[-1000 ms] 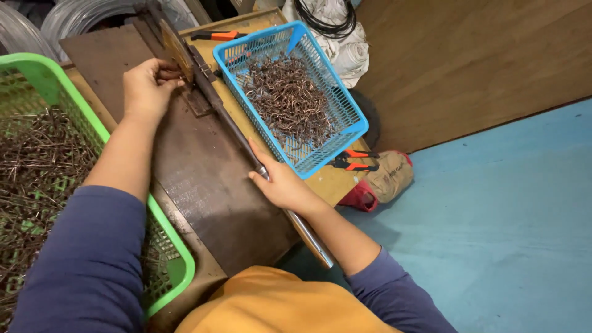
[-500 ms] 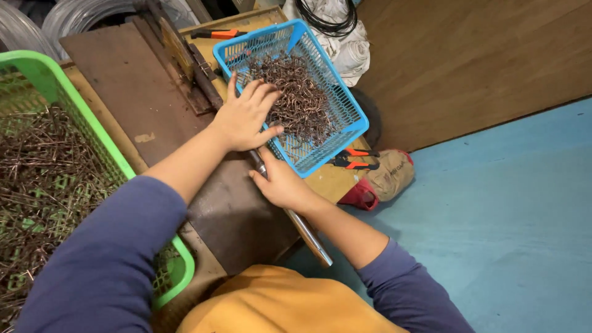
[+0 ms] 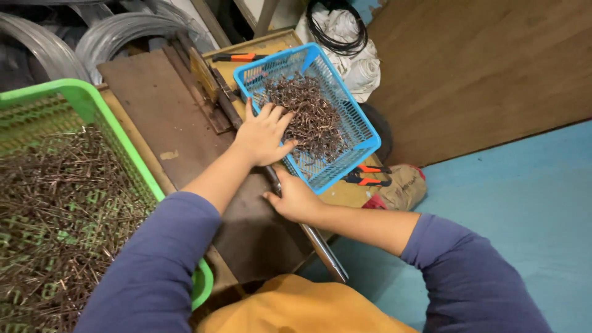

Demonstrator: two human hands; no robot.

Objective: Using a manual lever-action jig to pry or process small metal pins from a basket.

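Reaching into the blue basket (image 3: pixel 361 132), your left hand (image 3: pixel 264 132) lay spread on the bent wires (image 3: pixel 305 114), fingers unclenched; your right hand (image 3: pixel 295 198) gripped the lever (image 3: pixel 320 250) beside that basket. Gathering fewer wires probably went better.

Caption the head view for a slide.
Left hand reaches into blue plastic basket of bent brown wire pieces; right hand grips long metal lever.

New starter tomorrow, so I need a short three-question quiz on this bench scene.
1. True or false: the left hand rests in the blue basket.
2. What does the right hand grip?
3. Which holds straight rods: A) green basket B) blue basket?

Key: 1 true, on the bent wire pieces; 2 the metal lever; 3 A.
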